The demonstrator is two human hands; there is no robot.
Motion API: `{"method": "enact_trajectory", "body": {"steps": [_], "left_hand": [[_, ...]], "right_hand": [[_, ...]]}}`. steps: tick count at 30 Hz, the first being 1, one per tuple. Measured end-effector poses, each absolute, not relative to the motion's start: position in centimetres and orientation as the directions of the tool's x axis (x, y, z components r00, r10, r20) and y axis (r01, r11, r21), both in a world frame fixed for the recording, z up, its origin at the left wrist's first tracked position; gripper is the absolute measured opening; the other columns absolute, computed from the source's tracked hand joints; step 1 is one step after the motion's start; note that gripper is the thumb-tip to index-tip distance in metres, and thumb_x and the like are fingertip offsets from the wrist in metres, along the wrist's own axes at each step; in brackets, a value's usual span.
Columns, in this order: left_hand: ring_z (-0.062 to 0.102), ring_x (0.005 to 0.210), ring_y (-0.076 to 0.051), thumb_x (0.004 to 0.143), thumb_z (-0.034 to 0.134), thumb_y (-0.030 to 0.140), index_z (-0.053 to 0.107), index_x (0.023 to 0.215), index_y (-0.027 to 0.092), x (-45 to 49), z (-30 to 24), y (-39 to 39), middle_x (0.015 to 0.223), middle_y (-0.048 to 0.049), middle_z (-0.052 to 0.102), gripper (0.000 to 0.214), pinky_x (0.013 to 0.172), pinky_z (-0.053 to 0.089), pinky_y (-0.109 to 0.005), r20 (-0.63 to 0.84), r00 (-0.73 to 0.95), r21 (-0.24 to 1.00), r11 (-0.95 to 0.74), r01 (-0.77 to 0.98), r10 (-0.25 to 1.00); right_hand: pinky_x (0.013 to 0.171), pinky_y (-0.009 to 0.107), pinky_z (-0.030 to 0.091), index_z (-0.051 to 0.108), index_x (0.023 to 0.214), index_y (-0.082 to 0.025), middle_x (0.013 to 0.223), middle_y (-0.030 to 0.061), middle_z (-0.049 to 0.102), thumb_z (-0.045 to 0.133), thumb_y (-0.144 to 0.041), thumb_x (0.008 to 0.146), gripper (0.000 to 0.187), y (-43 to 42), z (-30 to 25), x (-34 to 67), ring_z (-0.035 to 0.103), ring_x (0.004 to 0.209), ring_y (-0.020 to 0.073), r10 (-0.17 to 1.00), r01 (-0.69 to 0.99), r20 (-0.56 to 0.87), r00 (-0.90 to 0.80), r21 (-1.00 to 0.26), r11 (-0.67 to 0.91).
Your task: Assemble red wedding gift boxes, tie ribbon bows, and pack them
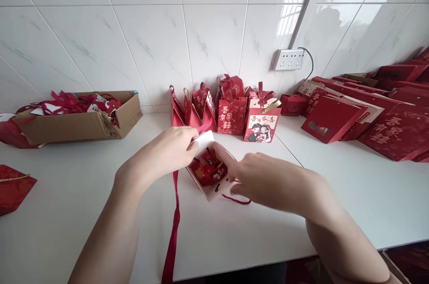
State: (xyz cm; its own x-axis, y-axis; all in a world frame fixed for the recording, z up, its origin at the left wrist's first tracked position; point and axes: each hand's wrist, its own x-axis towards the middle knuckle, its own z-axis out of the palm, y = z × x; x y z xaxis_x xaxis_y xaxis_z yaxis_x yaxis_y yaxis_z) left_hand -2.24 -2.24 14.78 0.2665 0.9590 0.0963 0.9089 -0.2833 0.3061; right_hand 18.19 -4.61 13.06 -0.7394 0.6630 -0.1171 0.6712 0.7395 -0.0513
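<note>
A small open gift box [210,193] with pale inner walls stands on the white table between my hands. Red wrapped pieces [209,168] lie inside it. My left hand [177,146] is closed on a dark red ribbon [175,217], at the far left of the box. One end of the ribbon sticks out beyond the fingers and the other hangs over the near table edge. A white flap [204,141] shows at the left thumb. My right hand [256,177] pinches the box's right wall; its fingertips are partly hidden. Beneath this hand a red twisted cord [237,199] loops out.
Several finished-looking red gift boxes [231,116] stand by the tiled wall. To the left is a cardboard box [73,127] of ribbons and cards, with a red bag [15,188] nearer. Many red bags [335,119] lean at the right, below a power socket [288,60].
</note>
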Motion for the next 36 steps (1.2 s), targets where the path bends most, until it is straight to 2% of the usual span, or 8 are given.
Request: {"method": "enact_trajectory", "body": {"steps": [3, 7, 11, 14, 19, 21, 29, 36], "left_hand": [[0.035, 0.04, -0.013, 0.084, 0.044, 0.026, 0.033, 0.055, 0.021, -2.0, 14.9, -2.3, 0.051, 0.0017, 0.042, 0.031, 0.039, 0.019, -0.029, 0.143, 0.32, 0.304, -0.35, 0.886, 0.936], [0.038, 0.042, -0.012, 0.085, 0.043, 0.022, 0.038, 0.056, 0.021, -1.7, 14.6, -2.2, 0.054, 0.0018, 0.048, 0.029, 0.043, 0.022, -0.028, 0.16, 0.376, 0.3, -0.408, 0.862, 0.913], [0.042, 0.048, -0.013, 0.086, 0.041, 0.018, 0.039, 0.06, 0.021, -1.6, 14.5, -2.3, 0.059, 0.0012, 0.051, 0.026, 0.048, 0.025, -0.027, 0.154, 0.441, 0.232, -0.467, 0.854, 0.884], [0.045, 0.053, -0.013, 0.086, 0.039, 0.014, 0.038, 0.062, 0.02, -1.4, 14.7, -2.6, 0.064, 0.0007, 0.052, 0.025, 0.05, 0.027, -0.026, 0.135, 0.483, 0.195, -0.501, 0.843, 0.865], [0.045, 0.053, -0.012, 0.087, 0.037, 0.011, 0.04, 0.064, 0.019, -1.0, 15.0, -3.1, 0.064, 0.0019, 0.052, 0.025, 0.05, 0.029, -0.026, 0.091, 0.536, 0.152, -0.544, 0.825, 0.839], [0.046, 0.053, -0.012, 0.087, 0.037, 0.011, 0.044, 0.065, 0.019, -1.1, 14.9, -3.3, 0.065, 0.0021, 0.054, 0.024, 0.051, 0.03, -0.026, 0.084, 0.551, 0.154, -0.558, 0.816, 0.83], [0.053, 0.062, -0.013, 0.085, 0.039, 0.01, 0.055, 0.068, 0.02, -1.0, 14.5, -4.2, 0.072, 0.0006, 0.06, 0.025, 0.056, 0.035, -0.026, 0.121, 0.635, 0.183, -0.646, 0.741, 0.763], [0.055, 0.061, -0.015, 0.086, 0.042, 0.016, 0.061, 0.071, 0.021, -0.8, 14.4, -4.3, 0.07, -0.0004, 0.061, 0.025, 0.058, 0.039, -0.027, 0.083, 0.619, 0.212, -0.621, 0.754, 0.781]], "right_hand": [[0.046, 0.028, 0.018, 0.049, 0.054, -0.019, 0.047, -0.0025, 0.044, 0.05, -0.009, 0.082, 0.03, -6.3, 12.3, 19.3, 0.036, 0.041, 0.0106, 0.596, 0.595, -0.073, -0.8, 0.035, 0.803], [0.046, 0.029, 0.016, 0.05, 0.06, -0.02, 0.051, -0.0022, 0.044, 0.05, -0.015, 0.085, 0.026, -6.6, 11.7, 19.3, 0.038, 0.043, 0.0116, 0.582, 0.581, 0.022, -0.813, 0.105, 0.807], [0.047, 0.028, 0.02, 0.052, 0.07, -0.019, 0.057, -0.0013, 0.045, 0.046, 0.0, 0.077, 0.021, -5.8, 12.4, 18.6, 0.043, 0.048, 0.0132, 0.658, 0.658, 0.079, -0.749, 0.214, 0.722], [0.051, 0.029, 0.028, 0.053, 0.07, -0.017, 0.062, 0.0033, 0.049, 0.046, 0.001, 0.075, 0.02, -5.8, 12.7, 18.4, 0.054, 0.064, 0.0202, 0.733, 0.725, 0.087, -0.674, 0.267, 0.635], [0.055, 0.031, 0.034, 0.053, 0.076, -0.02, 0.075, 0.002, 0.056, 0.044, -0.003, 0.078, 0.02, -7.0, 12.4, 19.7, 0.053, 0.062, 0.0179, 0.625, 0.639, 0.132, -0.769, 0.181, 0.748], [0.055, 0.031, 0.035, 0.053, 0.073, -0.02, 0.072, 0.0008, 0.056, 0.043, -0.003, 0.079, 0.021, -7.6, 12.6, 20.1, 0.052, 0.057, 0.0161, 0.59, 0.607, 0.143, -0.794, 0.141, 0.782], [0.045, 0.026, 0.029, 0.059, 0.072, -0.019, 0.055, -0.0029, 0.057, 0.05, -0.011, 0.084, 0.018, -7.7, 13.6, 20.3, 0.048, 0.042, 0.0102, 0.603, 0.605, -0.053, -0.796, -0.062, 0.794], [0.047, 0.025, 0.031, 0.062, 0.072, -0.019, 0.056, -0.0008, 0.06, 0.046, -0.012, 0.087, 0.023, -7.8, 14.2, 20.1, 0.051, 0.046, 0.0115, 0.62, 0.624, -0.081, -0.78, -0.048, 0.78]]}}
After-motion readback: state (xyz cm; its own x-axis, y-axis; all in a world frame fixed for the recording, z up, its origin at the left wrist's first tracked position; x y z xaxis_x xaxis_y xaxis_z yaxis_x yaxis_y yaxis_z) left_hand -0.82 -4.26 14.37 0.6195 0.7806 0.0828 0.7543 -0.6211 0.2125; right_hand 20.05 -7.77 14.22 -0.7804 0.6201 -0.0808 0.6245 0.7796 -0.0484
